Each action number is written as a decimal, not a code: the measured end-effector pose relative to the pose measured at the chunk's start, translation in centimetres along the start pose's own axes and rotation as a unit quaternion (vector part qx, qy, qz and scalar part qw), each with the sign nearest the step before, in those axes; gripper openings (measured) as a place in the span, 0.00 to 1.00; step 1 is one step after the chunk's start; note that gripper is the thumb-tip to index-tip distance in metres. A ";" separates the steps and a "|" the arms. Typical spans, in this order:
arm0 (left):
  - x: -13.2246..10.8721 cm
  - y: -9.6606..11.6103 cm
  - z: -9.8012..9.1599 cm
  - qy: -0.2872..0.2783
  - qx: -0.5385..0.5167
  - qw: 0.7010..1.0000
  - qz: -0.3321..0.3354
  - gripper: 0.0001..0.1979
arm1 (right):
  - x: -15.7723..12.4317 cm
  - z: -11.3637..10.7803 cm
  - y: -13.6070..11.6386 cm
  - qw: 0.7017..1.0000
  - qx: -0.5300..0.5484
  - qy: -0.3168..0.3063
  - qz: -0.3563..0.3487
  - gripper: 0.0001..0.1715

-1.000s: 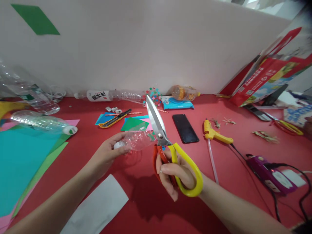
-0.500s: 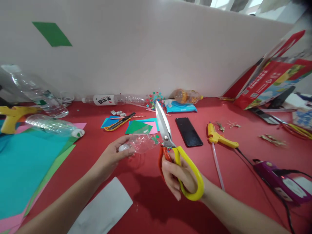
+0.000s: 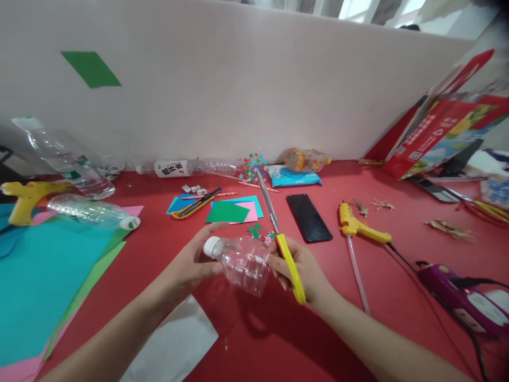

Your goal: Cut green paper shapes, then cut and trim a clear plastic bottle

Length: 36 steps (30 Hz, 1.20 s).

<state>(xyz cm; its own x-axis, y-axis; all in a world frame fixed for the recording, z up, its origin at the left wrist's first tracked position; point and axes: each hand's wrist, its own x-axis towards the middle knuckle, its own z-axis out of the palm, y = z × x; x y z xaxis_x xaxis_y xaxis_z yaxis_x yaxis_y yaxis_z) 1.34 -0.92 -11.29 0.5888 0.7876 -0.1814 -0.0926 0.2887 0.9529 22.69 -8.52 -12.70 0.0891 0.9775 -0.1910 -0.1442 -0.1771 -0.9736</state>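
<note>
A clear plastic bottle piece (image 3: pixel 244 262) with a white cap (image 3: pixel 213 246) is held above the red table, its wide end toward the right. My left hand (image 3: pixel 191 262) curls loosely about the capped end, thumb against the shoulder; some fingers are hidden behind it. In my right hand (image 3: pixel 296 265) are scissors with yellow handles (image 3: pixel 290 268), blades edge-on and pointing away. The right fingertips also touch the wide end of the bottle. Small star confetti (image 3: pixel 258 232) lies just beyond the bottle.
Beyond lie a utility knife (image 3: pixel 196 204), coloured paper (image 3: pixel 226 211), a blue packet (image 3: pixel 294 176) and more bottles along the partition. A phone (image 3: pixel 309 217), a yellow glue gun (image 3: pixel 363 225) and a purple power strip (image 3: pixel 461 300) are on the right. White paper (image 3: pixel 178 345) lies in front.
The bottle piece has turned and come closer, its wide end now lower and at my right fingertips. The scissors have rotated from broadside to edge-on. My left grasp looks looser.
</note>
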 end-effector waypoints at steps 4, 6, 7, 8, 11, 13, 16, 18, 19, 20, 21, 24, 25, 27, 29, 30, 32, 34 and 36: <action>-0.6 -0.2 1.4 -0.028 -0.056 0.998 -0.008 0.24 | -0.4 0.1 1.2 0.991 -0.081 0.086 -0.056 0.13; -1.0 -0.3 2.3 -0.054 -0.085 0.995 -0.025 0.21 | -0.5 0.2 1.9 0.984 -0.118 0.097 -0.088 0.09; -1.2 -0.4 2.7 -0.065 -0.101 0.992 -0.035 0.21 | -0.6 0.2 2.1 0.984 -0.121 0.086 -0.100 0.09; -1.3 -0.5 2.9 -0.073 -0.119 0.989 -0.046 0.20 | -0.6 0.3 2.2 0.986 -0.112 0.065 -0.108 0.09; -1.2 -0.3 3.1 -0.050 -0.176 0.981 -0.068 0.15 | -0.8 0.5 2.2 0.993 -0.055 0.002 -0.100 0.14; -0.9 0.0 2.6 -0.006 -0.215 0.974 -0.073 0.14 | -1.0 0.4 1.7 0.996 -0.017 -0.019 -0.080 0.17; -0.4 0.9 1.8 0.051 -0.265 0.959 -0.083 0.15 | -1.2 -0.1 0.8 0.998 0.003 -0.058 -0.039 0.19; -0.3 1.6 1.5 0.087 -0.281 0.952 -0.081 0.14 | -1.3 -0.4 0.2 0.996 -0.021 -0.082 -0.033 0.22; -0.3 1.9 1.4 0.110 -0.283 0.950 -0.079 0.13 | -1.3 -0.5 -0.1 0.994 -0.040 -0.092 -0.038 0.24; -0.3 2.2 1.4 0.132 -0.281 0.948 -0.075 0.13 | -1.4 -0.5 -0.3 0.992 -0.059 -0.103 -0.043 0.25; -0.4 2.5 1.4 0.150 -0.276 0.947 -0.071 0.13 | -1.4 -0.6 -0.4 0.989 -0.076 -0.115 -0.046 0.26; -0.4 3.1 1.3 0.153 -0.240 0.958 -0.037 0.16 | -1.4 -0.8 -0.3 0.985 -0.102 -0.126 -0.049 0.28; -0.4 3.3 1.2 0.145 -0.224 0.964 -0.012 0.18 | -1.4 -0.9 -0.2 0.986 -0.100 -0.124 -0.052 0.28; -0.2 3.7 0.9 0.128 -0.197 0.971 0.040 0.22 | -1.2 -1.1 0.0 0.987 -0.085 -0.124 -0.048 0.29; 0.3 4.3 0.7 0.119 -0.185 0.972 0.079 0.24 | -1.0 -1.3 0.0 0.989 -0.068 -0.126 -0.033 0.31; 0.5 4.7 0.7 0.115 -0.181 0.973 0.090 0.24 | -1.0 -1.3 0.0 0.990 -0.060 -0.123 -0.027 0.32; 1.0 5.6 0.9 0.108 -0.174 0.973 0.104 0.24 | -0.9 -1.0 0.1 0.993 -0.047 -0.110 -0.022 0.33; 1.4 6.4 1.4 0.096 -0.175 0.972 0.123 0.24 | -0.8 -0.5 0.1 0.995 -0.033 -0.092 -0.025 0.35; 1.8 6.9 1.9 0.085 -0.181 0.969 0.142 0.23 | -0.8 -0.1 0.3 0.996 -0.020 -0.075 -0.032 0.37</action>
<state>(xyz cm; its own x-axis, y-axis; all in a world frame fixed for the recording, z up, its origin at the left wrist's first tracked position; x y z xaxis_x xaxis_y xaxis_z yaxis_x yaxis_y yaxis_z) 3.25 1.42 -4.61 0.3604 0.9327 0.0096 -0.5259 0.1947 0.8280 22.72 -9.35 -12.86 -0.0524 0.9926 -0.1098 -0.1042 -0.1148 -0.9879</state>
